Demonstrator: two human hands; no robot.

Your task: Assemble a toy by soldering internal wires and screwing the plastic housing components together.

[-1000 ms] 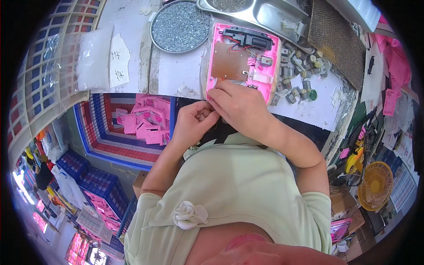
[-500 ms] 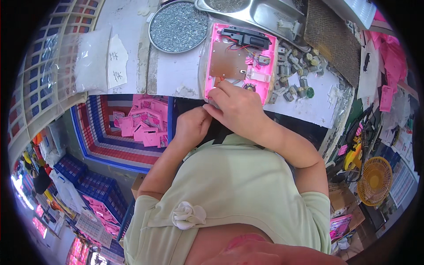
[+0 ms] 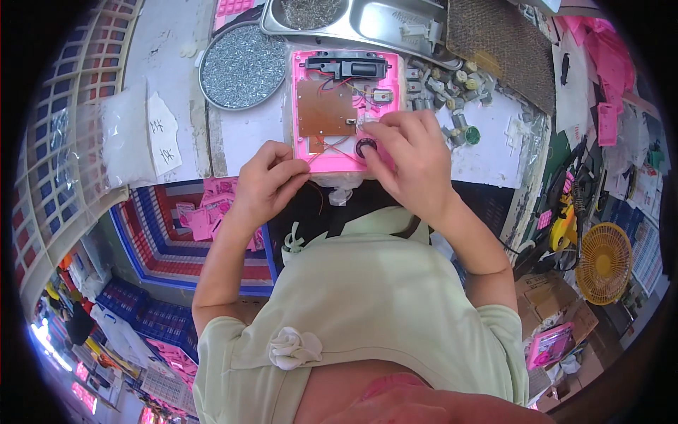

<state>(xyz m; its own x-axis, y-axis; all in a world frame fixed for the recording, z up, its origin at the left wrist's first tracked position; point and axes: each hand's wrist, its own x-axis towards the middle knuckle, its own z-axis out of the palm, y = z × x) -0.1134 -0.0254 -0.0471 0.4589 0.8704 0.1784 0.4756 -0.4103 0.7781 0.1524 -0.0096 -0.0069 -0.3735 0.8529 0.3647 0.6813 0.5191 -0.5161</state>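
Note:
In front of me on the bench lies an open pink plastic casing (image 3: 339, 163). It contains a brown circuit board (image 3: 326, 109), a black mechanism (image 3: 360, 68) across the far side, a small metal motor (image 3: 382, 96) and thin red wires (image 3: 339, 146). My left hand (image 3: 265, 182) is at the casing's near left corner, thumb and forefinger pressed together beside the wires. Whatever it pinches is too small to make out. My right hand (image 3: 417, 159) reaches over the near right part, its thumb and forefinger closed about a round black part (image 3: 366, 147).
A round metal tray of screws (image 3: 244, 65) stands left of the casing, a steel tray (image 3: 388, 25) beyond it. Several small motors (image 3: 459, 116) lie loose at the right. Below the bench's left side, a striped bin (image 3: 169, 265) holds pink parts. A plastic bag (image 3: 127, 138) lies far left.
My hands have moved apart: the left to the casing's near left corner, the right to the round black part. The casing and bench appear further left in view.

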